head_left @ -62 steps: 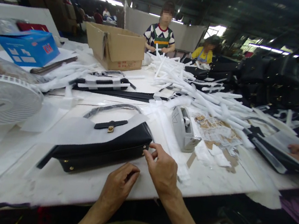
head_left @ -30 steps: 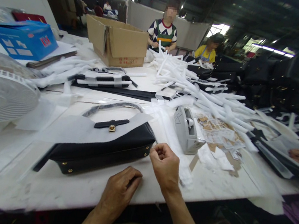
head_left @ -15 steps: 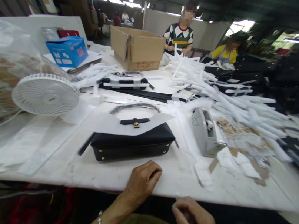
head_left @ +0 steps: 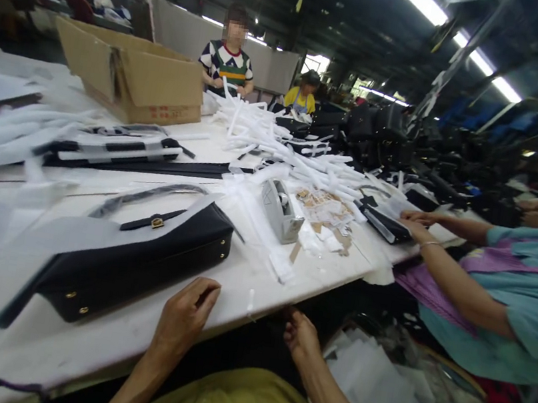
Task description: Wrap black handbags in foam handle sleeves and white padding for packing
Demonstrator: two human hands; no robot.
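Note:
My left hand (head_left: pixel 185 314) rests on the table near its front edge, fingers loosely curled with nothing seen in them. Just beyond it, a black handbag (head_left: pixel 138 263) lies on its side, its base with gold studs turned toward me. White sheet (head_left: pixel 77 230) covers part of the bag around a strap with a gold clasp (head_left: pixel 157 221). The bag's handle (head_left: pixel 148 199) is wrapped in clear film. My right hand (head_left: pixel 303 336) is just below the table's edge, fingertips drawn together; whatever they may hold is too small or hidden to make out.
A grey tape dispenser (head_left: pixel 281 211) stands right of the bag, beside paper scraps (head_left: pixel 324 237). White foam rods (head_left: pixel 278 139) are heaped behind, near a cardboard box (head_left: pixel 154 87). A co-worker in a teal shirt (head_left: pixel 533 295) handles another black bag (head_left: pixel 384 222) at right.
The view has swung to the right, bringing the teal-shirted co-worker in. My right hand has moved to the table's edge with its fingertips together; my left hand stays curled on the table.

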